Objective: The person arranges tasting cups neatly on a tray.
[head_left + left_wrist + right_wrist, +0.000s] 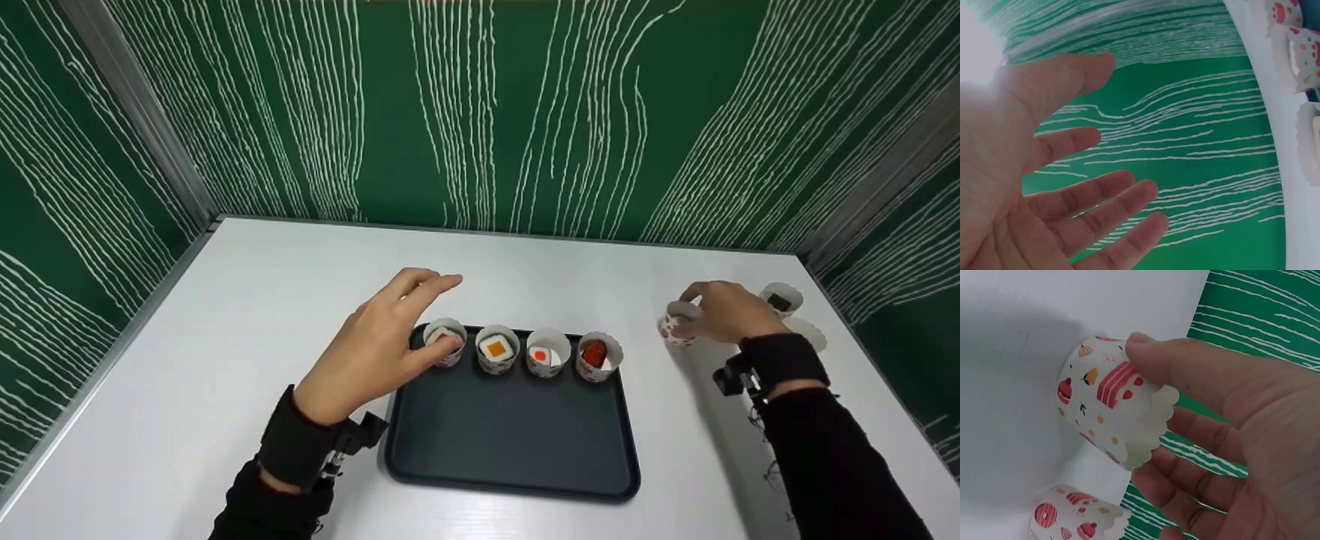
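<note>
Pinching a patterned cup, right hand reaches out; left hand hovers, fingers spread.

Blk slvs, blk wrist straps w/ small cams

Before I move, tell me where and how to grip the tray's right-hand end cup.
Pinch the end cup by its near and far walls, below the rim, probably best from the right. It stands open-topped around a red piece, and the neighbouring cup crowds its left while its right looks free.
</note>
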`<state>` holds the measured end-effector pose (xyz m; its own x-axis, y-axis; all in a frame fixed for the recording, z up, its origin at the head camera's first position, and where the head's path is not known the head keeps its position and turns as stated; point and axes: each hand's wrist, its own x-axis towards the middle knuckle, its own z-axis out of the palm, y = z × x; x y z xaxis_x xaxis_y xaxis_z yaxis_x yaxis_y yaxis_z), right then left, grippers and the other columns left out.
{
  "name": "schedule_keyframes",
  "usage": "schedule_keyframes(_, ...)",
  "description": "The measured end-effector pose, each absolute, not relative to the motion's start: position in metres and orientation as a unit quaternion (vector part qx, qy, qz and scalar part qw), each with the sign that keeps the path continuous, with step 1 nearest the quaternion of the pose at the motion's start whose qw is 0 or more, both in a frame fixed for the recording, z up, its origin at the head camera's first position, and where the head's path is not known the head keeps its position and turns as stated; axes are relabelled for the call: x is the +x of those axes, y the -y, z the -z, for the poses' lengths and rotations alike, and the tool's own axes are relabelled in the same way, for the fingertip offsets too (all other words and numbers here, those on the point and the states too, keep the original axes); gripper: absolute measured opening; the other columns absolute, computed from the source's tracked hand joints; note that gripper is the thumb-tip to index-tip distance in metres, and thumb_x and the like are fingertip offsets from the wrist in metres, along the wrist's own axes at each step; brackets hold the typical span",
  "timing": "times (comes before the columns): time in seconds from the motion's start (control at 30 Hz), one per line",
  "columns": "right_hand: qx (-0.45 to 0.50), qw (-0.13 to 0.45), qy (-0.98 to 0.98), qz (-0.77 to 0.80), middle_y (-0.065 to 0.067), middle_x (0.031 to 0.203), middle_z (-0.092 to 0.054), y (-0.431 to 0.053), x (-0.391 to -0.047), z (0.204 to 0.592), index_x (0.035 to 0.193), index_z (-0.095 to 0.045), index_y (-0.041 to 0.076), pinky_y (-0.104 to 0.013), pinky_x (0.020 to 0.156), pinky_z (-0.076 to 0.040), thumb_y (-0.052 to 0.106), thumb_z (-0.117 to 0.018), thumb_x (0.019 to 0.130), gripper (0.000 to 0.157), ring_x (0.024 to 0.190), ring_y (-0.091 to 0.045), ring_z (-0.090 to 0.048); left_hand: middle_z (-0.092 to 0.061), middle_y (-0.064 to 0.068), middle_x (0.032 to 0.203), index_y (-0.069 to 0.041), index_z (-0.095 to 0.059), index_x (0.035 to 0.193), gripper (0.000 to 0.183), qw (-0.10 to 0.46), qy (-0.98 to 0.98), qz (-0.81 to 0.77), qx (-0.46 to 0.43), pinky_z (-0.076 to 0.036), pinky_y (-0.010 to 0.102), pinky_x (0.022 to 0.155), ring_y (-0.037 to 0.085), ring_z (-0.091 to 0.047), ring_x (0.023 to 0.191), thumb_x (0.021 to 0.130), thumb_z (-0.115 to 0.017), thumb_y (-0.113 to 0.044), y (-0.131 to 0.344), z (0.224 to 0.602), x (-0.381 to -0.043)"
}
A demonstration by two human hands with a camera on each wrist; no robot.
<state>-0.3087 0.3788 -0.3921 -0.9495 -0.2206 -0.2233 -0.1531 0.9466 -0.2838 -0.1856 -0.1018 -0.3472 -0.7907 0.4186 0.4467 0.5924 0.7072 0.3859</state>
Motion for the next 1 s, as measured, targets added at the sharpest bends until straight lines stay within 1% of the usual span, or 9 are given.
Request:
schedule_keyframes(0.07, -0.105, 0.123, -0.978, 0.135, -0.035, 0.127, -0.07, -0.376, -0.308, 0.392, 0.138, -0.062, -0.007, -0.061, 0.09, -0.054, 0.036, -0.081, 0.093, 0.065, 0.1, -0.039, -0.065, -0.062, 0.008, 0.143, -0.016, -0.058, 0.154, 0.065, 0.164, 0.91, 0.262, -0.277, -0.059, 0.047, 0.099, 0.026, -0.069, 0.124, 0.096, -0.083, -0.031, 0.102, 0.348, -0.186)
schedule_keyframes(0.17, -0.111, 0.115, -0.978, 0.136, -0.036, 0.13, -0.068, -0.374, -0.307, 0.394, 0.137, -0.063, -0.004, -0.064, 0.094, -0.052, 0.036, -0.081, 0.093, 0.063, 0.108, -0.044, -0.065, -0.062, 0.008, 0.143, -0.016, -0.059, 0.153, 0.064, 0.163, 0.91, 0.262, -0.277, -0.059, 0.047, 0.099, 0.026, -0.068, 0.125, 0.096, -0.083, -0.031, 0.101, 0.348, -0.187)
schedule_keyframes(0.37, -0.096, 0.115, -0.978, 0.143, -0.032, 0.115, -0.071, -0.374, -0.306, 0.401, 0.138, -0.059, -0.001, -0.056, 0.083, -0.053, 0.034, -0.082, 0.093, 0.062, 0.102, -0.044, -0.067, -0.062, 0.008, 0.143, -0.016, -0.059, 0.152, 0.063, 0.16, 0.91, 0.265, -0.276, -0.058, 0.047, 0.101, 0.027, -0.068, 0.126, 0.096, -0.083, -0.031, 0.101, 0.347, -0.187)
schedule_keyframes(0.53, -0.089, 0.111, -0.978, 0.153, -0.031, 0.109, -0.072, -0.374, -0.303, 0.404, 0.139, -0.055, 0.0, -0.053, 0.079, -0.053, 0.039, -0.081, 0.093, 0.065, 0.097, -0.043, -0.069, -0.063, 0.008, 0.143, -0.016, -0.06, 0.152, 0.062, 0.158, 0.91, 0.266, -0.277, -0.059, 0.047, 0.101, 0.026, -0.068, 0.126, 0.096, -0.083, -0.03, 0.1, 0.348, -0.188)
schedule_keyframes(0.63, -0.084, 0.108, -0.978, 0.16, -0.03, 0.109, -0.072, -0.373, -0.3, 0.403, 0.14, -0.054, 0.001, -0.054, 0.08, -0.053, 0.041, -0.081, 0.093, 0.067, 0.095, -0.04, -0.069, -0.063, 0.008, 0.142, -0.016, -0.06, 0.152, 0.062, 0.156, 0.91, 0.268, -0.277, -0.059, 0.047, 0.101, 0.026, -0.069, 0.125, 0.096, -0.083, -0.029, 0.101, 0.348, -0.188)
schedule_keyframes(0.73, -0.08, 0.099, -0.978, 0.165, -0.033, 0.116, -0.071, -0.374, -0.296, 0.402, 0.142, -0.053, 0.002, -0.056, 0.082, -0.053, 0.043, -0.08, 0.094, 0.069, 0.096, -0.039, -0.068, -0.063, 0.008, 0.141, -0.016, -0.059, 0.152, 0.063, 0.152, 0.91, 0.269, -0.276, -0.059, 0.047, 0.101, 0.026, -0.069, 0.124, 0.096, -0.083, -0.029, 0.101, 0.349, -0.188)
schedule_keyframes(0.9, -0.079, 0.075, -0.977, 0.184, -0.022, 0.099, -0.073, -0.377, -0.287, 0.398, 0.145, -0.051, 0.002, -0.042, 0.076, -0.049, 0.047, -0.077, 0.097, 0.07, 0.082, -0.027, -0.066, -0.063, 0.007, 0.14, -0.017, -0.058, 0.153, 0.064, 0.152, 0.908, 0.273, -0.279, -0.059, 0.045, 0.097, 0.025, -0.07, 0.118, 0.096, -0.084, -0.028, 0.101, 0.35, -0.187)
schedule_keyframes(0.97, -0.078, 0.07, -0.975, 0.197, -0.021, 0.1, -0.072, -0.378, -0.282, 0.396, 0.147, -0.049, 0.002, -0.037, 0.073, -0.047, 0.049, -0.076, 0.098, 0.073, 0.078, -0.023, -0.065, -0.063, 0.007, 0.139, -0.017, -0.058, 0.154, 0.064, 0.154, 0.907, 0.274, -0.281, -0.059, 0.045, 0.096, 0.024, -0.07, 0.116, 0.096, -0.084, -0.027, 0.101, 0.351, -0.187)
schedule_keyframes(1.0, -0.074, 0.069, -0.973, 0.205, -0.024, 0.106, -0.071, -0.378, -0.279, 0.395, 0.148, -0.048, 0.004, -0.036, 0.074, -0.047, 0.051, -0.076, 0.098, 0.074, 0.079, -0.023, -0.066, -0.064, 0.006, 0.139, -0.017, -0.058, 0.154, 0.065, 0.154, 0.906, 0.274, -0.281, -0.059, 0.045, 0.095, 0.024, -0.07, 0.115, 0.096, -0.084, -0.027, 0.101, 0.351, -0.187)
